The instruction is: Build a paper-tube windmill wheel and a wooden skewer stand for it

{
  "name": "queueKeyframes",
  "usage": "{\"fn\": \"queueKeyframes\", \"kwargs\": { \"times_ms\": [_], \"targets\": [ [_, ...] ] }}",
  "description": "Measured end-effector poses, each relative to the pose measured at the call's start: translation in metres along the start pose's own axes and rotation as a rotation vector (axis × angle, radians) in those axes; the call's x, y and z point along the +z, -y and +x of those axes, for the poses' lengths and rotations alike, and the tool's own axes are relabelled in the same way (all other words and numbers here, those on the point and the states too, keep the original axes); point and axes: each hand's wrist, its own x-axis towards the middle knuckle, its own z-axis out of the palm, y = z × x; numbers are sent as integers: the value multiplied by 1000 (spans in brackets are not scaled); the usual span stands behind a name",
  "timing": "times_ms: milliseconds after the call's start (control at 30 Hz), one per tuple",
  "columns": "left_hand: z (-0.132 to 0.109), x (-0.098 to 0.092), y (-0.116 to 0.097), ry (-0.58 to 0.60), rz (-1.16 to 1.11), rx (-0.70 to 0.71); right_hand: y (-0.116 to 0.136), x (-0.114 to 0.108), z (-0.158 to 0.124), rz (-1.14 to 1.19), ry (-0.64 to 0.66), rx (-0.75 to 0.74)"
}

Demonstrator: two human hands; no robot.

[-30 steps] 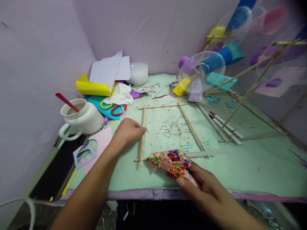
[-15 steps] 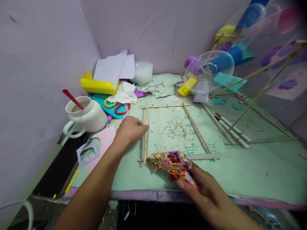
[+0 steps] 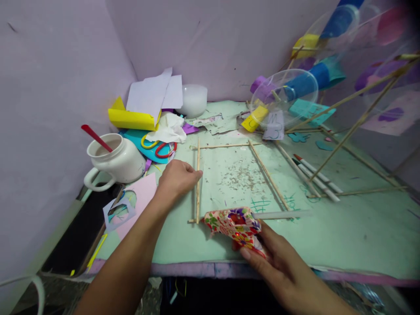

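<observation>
My right hand (image 3: 278,258) is wrapped round the handle of a flower-patterned hot glue gun (image 3: 229,223). Its nozzle points left, at the lower left corner of a four-sided frame of thin wooden sticks lying on the table. A clear glue stick (image 3: 284,215) juts from the gun's back, and a small red light glows on its side. My left hand (image 3: 180,178) is closed, its fingertips pinching the left wooden stick (image 3: 198,188) of the frame. The right stick (image 3: 269,176) slants between the top stick (image 3: 226,145) and the bottom one, which the gun partly hides.
At the left stand a white mug (image 3: 116,157) with a red handle in it and a dark phone-like slab (image 3: 82,232). Scissors (image 3: 166,150) and papers (image 3: 149,94) lie behind. Markers (image 3: 316,179) and a stick structure with plastic discs (image 3: 284,98) occupy the right.
Almost nothing differs. The whole view has shifted slightly, while both hands, the glue gun and the sticks keep the same positions relative to each other.
</observation>
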Motion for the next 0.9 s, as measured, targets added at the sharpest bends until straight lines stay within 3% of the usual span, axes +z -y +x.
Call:
{"fn": "queueKeyframes", "kwargs": {
  "times_ms": [533, 900],
  "targets": [
    [0, 3, 0, -39, -25, 5, 1, 1, 0, 11, 5, -18],
    [-1, 7, -6, -52, 0, -21, -2, -3, -3, 101, 16, 52]
  ]
}}
